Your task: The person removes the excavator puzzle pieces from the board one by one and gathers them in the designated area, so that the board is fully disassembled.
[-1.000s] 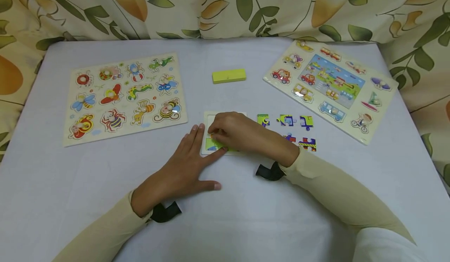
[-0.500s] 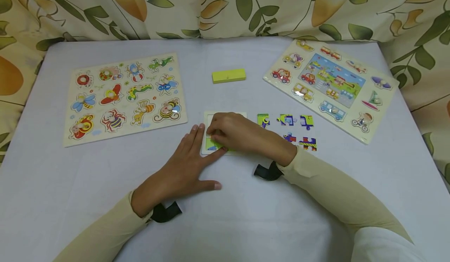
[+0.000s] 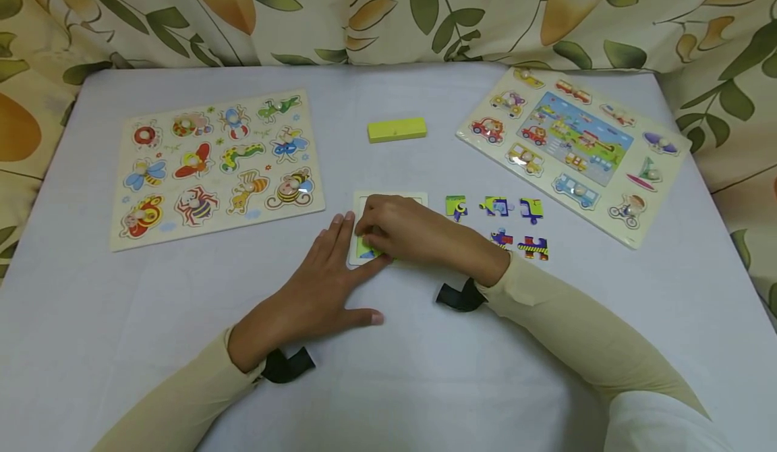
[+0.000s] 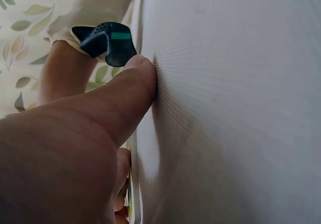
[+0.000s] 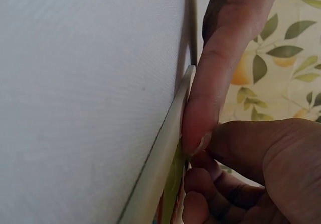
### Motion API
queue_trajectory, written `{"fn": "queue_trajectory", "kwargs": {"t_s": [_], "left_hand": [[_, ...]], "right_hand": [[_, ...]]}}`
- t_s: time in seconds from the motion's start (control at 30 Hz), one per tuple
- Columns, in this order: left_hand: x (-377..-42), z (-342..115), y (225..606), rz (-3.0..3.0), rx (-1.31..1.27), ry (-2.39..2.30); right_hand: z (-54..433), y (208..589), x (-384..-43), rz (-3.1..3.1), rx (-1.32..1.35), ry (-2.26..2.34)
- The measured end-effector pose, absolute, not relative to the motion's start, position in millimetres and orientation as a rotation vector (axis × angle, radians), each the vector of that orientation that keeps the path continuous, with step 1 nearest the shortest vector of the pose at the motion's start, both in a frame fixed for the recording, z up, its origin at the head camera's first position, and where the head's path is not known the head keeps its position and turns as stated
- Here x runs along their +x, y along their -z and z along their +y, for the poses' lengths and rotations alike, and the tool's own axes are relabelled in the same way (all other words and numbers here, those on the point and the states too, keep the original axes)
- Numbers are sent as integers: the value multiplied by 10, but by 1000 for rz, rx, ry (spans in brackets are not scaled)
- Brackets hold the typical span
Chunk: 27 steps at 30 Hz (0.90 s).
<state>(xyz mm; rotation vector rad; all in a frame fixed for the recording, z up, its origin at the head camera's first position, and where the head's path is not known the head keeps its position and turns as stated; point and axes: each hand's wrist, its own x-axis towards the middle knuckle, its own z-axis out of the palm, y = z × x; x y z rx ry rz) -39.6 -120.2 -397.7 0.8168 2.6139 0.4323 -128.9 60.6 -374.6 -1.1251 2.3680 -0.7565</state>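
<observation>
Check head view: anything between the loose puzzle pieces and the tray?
Yes: the right hand covers much of the tray and reaches across between it and the lower loose pieces. From the upper row to the tray's top right corner, nothing visible.

Table (image 3: 400, 398) under white cloth (image 3: 54, 324), spreads from centre down to 6 o'clock; far corners at 10 and 2. Cloth mostly smooth, faint creases near 6, fine weave visible in both wrist views. Leaf-print curtain (image 3: 388, 27) behind far edge at 12, wraps round to 9 and 3. Cream ground, green leaves, orange-brown buds; hangs in soft folds, vertical fold line just off 12. Left wrist view: curtain at 10-11; right wrist view: at 1-3. Light soft, dim, yellower on curtain at 9; cloth shaded around 5.
</observation>
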Motion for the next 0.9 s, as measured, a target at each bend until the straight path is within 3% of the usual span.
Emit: {"fn": "queue_trajectory", "kwargs": {"t_s": [0.9], "left_hand": [[-397,-1205,3974,2595,813,-465]], "right_hand": [[646,3759,-1302,2264,-1040,891]]}}
